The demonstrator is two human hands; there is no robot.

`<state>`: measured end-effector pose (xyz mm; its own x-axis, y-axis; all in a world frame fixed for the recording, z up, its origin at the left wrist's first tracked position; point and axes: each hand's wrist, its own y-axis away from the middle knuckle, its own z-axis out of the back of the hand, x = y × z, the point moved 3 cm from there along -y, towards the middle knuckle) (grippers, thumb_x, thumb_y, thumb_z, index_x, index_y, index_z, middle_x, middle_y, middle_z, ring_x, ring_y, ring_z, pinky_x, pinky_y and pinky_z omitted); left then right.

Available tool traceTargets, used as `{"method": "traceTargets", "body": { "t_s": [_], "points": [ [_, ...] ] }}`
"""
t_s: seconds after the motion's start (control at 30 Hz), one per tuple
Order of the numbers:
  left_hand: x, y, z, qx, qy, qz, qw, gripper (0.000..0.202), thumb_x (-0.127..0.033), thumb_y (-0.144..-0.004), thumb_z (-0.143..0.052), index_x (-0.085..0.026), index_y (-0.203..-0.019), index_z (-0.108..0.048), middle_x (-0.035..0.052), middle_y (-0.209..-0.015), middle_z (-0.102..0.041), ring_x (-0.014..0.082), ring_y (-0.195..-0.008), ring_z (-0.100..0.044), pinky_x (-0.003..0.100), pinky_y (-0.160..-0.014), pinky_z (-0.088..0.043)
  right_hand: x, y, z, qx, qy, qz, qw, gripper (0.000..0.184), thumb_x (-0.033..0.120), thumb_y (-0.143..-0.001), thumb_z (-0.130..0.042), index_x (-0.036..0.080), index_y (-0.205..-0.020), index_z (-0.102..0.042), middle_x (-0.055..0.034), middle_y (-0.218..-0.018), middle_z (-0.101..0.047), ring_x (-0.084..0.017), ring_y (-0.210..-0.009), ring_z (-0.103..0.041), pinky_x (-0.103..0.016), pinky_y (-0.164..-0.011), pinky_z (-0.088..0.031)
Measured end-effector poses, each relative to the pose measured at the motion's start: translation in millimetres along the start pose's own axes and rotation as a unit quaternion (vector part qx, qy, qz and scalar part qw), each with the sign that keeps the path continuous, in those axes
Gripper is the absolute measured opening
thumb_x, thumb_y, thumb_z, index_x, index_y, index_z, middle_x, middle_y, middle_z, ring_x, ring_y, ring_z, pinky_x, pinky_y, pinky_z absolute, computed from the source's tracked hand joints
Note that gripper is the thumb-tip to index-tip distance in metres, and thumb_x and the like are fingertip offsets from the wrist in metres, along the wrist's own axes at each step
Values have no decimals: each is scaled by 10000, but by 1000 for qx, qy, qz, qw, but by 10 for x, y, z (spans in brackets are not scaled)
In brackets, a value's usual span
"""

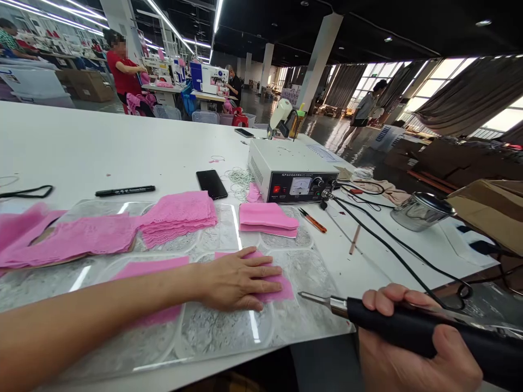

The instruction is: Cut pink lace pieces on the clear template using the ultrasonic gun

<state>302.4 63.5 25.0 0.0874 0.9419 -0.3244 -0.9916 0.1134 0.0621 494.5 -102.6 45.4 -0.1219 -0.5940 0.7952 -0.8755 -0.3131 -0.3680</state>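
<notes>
My left hand lies flat with fingers spread on a pink fabric piece, pressing it against the clear mat. In my right hand is a black handheld ultrasonic cutter, its metal tip pointing left, a little to the right of the fabric and apart from it. Another pink piece shows partly under my left forearm. Beyond my hand sit a folded pink stack and a lace-edged pink stack. More pink lace fabric stretches out at the left.
A control box with a dial stands behind, its black cable looping along the right. Around it lie a phone, a marker, an orange-handled tool and a glass jar. People work at sewing machines farther back.
</notes>
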Motion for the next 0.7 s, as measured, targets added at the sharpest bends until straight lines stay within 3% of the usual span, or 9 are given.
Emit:
{"method": "traceTargets", "body": {
  "t_s": [0.1, 0.23, 0.7],
  "points": [
    [-3, -2, -7, 5, -8, 2, 1000, 495, -452, -1008, -363, -271, -1468, -337, 12, -1556, -250, 224, -1457, -168, 474, -1195, -25, -5, 14, -33, 26, 8, 6, 1000, 162, 346, -710, -484, 200, -719, -554, 11, -646, -474, -116, -475, -449, -278, -451, -389],
    [-5, 2, -10, -7, -7, -5, 1000, 493, -462, -1006, -361, -269, -1460, -355, 15, -1551, -266, 225, -1456, -174, 471, -1196, -29, -24, 21, -51, 8, 2, -3, 1000, 151, 329, -671, -487, 195, -691, -554, 6, -625, -491, -120, -470, -456, -276, -440, -400],
    [0, -5, -10, -25, 19, -5, 999, 478, -432, -990, -426, -278, -1441, -390, 29, -1532, -308, 240, -1444, -213, 507, -1193, -53, -65, 46, -93, 36, 6, -7, 999, 121, 305, -680, -506, 190, -672, -544, 4, -641, -538, -112, -466, -480, -278, -449, -427]
  ]
}}
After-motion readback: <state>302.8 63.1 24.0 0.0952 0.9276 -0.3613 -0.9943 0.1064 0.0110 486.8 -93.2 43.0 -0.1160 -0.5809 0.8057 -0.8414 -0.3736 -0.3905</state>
